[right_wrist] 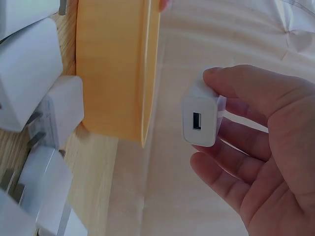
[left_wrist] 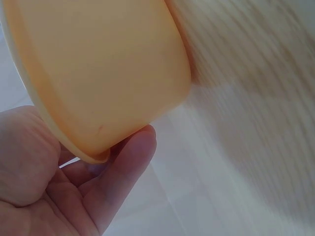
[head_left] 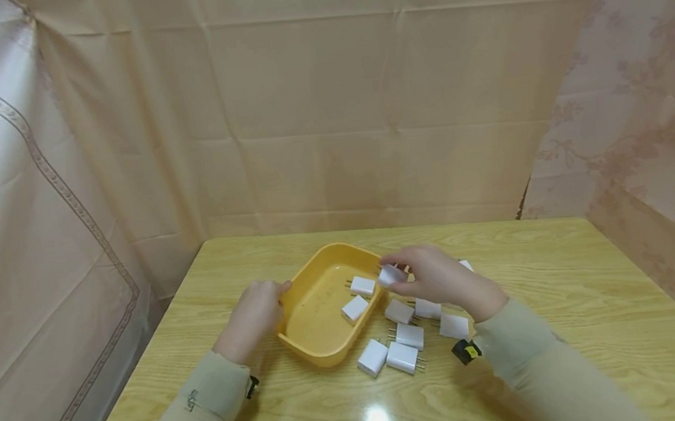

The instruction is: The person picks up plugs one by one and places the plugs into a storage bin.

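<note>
My left hand (head_left: 256,316) grips the left rim of a yellow plastic basin (head_left: 316,302); in the left wrist view thumb and fingers (left_wrist: 130,157) pinch its lip. Over the basin's right rim, my right hand (head_left: 437,274) holds a white USB charger plug (head_left: 391,275) between thumb and fingers. Its USB port faces the camera in the right wrist view, where the same charger (right_wrist: 201,118) shows clearly. Two more white chargers lie inside the basin, one charger (head_left: 362,286) behind the other charger (head_left: 355,308).
Several white chargers (head_left: 409,335) with metal prongs lie loosely on the wooden table (head_left: 569,296), right of the basin and below my right hand. Another charger (head_left: 465,265) shows partly behind that hand. Beige cloth (head_left: 326,102) hangs behind the table's far edge.
</note>
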A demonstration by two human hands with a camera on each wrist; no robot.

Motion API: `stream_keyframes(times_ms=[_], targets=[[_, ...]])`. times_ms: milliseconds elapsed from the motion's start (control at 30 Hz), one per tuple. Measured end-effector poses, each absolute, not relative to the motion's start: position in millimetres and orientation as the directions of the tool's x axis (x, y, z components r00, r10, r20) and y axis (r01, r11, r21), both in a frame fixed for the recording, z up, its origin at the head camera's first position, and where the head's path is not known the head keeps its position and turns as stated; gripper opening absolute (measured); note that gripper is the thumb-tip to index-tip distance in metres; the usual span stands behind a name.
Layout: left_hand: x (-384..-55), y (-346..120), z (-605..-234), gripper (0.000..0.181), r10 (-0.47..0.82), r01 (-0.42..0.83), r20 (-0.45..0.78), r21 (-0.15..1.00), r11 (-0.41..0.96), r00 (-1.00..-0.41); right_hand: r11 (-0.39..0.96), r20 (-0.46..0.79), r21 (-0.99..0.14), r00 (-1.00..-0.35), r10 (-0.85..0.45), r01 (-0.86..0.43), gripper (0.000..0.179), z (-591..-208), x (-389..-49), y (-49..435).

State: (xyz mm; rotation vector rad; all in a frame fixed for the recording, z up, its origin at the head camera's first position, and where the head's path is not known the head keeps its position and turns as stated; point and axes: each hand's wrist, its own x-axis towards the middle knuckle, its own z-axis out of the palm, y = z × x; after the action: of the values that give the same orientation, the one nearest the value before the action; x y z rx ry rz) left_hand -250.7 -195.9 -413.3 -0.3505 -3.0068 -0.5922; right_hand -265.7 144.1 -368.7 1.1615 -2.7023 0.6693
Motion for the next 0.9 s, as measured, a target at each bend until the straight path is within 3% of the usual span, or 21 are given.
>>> stream_keyframes(times_ms=[900], targets=[[-250.0,-194.1,-410.2,0.046,0.181,0.184,0.045,0.393,0.901,-0.982,0.594,0.222,-0.354,-0.681,-0.697,-0.723,0.042,-378.0,-283.0,91.9]])
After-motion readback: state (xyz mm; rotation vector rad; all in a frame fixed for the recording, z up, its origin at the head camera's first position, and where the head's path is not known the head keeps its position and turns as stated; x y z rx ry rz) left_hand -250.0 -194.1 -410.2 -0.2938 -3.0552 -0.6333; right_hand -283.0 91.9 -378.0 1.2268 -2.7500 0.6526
